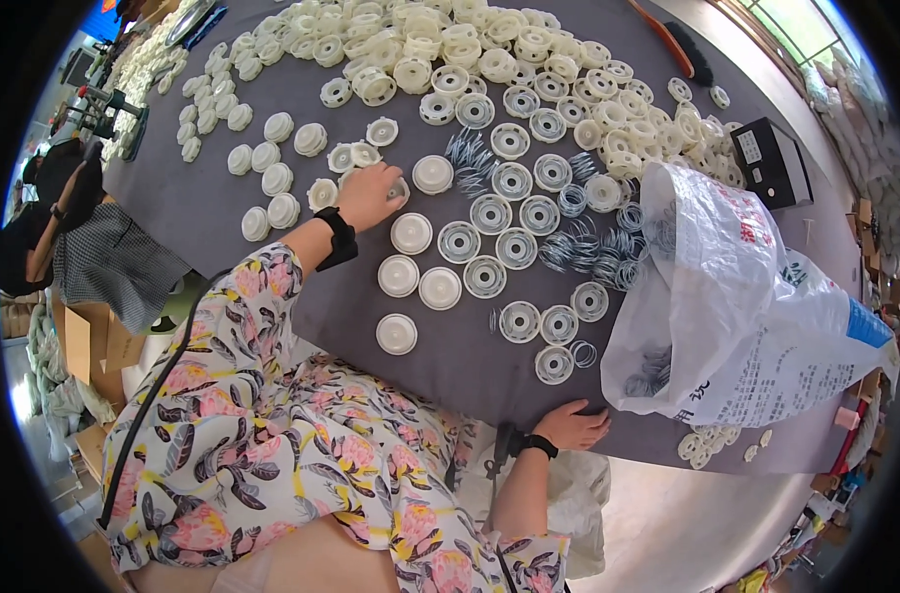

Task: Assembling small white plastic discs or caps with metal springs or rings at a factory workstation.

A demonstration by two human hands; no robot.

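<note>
- Watching remotely, I find the right hand [572,427] at the near edge of the counter [440,366], its fingers loosely bent, slightly apart, nothing visible in them.
- Just beyond it lies the plastic bag [707,306]; I cannot tell if they touch.
- Farther in and leftward, the left hand [369,195] has its fingers curled nearly together on a pale round part [400,188]; I cannot tell whether that part is clear of the counter.
- The relation I would judge by: the nearest white cap [432,174] lies just right of those fingertips, round, with no long axis, and the left hand is much nearer it than the right.
- Rightward lie spring coils [576,252]; farthest off, a cream ring pile [410,40].
</note>
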